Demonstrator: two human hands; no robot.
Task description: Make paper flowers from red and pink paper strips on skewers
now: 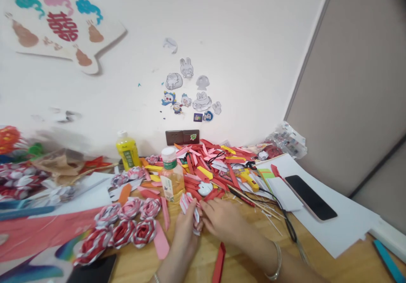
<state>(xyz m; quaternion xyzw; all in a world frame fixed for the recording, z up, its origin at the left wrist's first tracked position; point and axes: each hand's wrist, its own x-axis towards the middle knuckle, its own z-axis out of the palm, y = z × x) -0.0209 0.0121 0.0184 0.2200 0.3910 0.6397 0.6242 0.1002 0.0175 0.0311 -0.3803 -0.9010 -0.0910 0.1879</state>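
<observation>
My left hand (187, 223) is closed around a folded pink-and-white paper piece (185, 202), held above the wooden table. Its striped upper part sticks out past the thumb. My right hand (218, 217) meets it from the right, fingers bent and pressed together at the piece's edge; what its fingertips pinch is hidden. To the left lie several striped paper roses (130, 209), some pink and white, others red and white. A pink paper strip (161, 241) rests beside my left wrist, and a red folded strip (218, 262) lies between my forearms.
Behind my hands stand a clear bottle (173, 177) and a yellow bottle (127, 152). A heap of folded paper strips (203, 164) reaches the wall, with a yellow glue gun (249, 179) on its right side. A phone (311, 197) lies on white paper (336, 232); a black cable (287, 221) runs nearby.
</observation>
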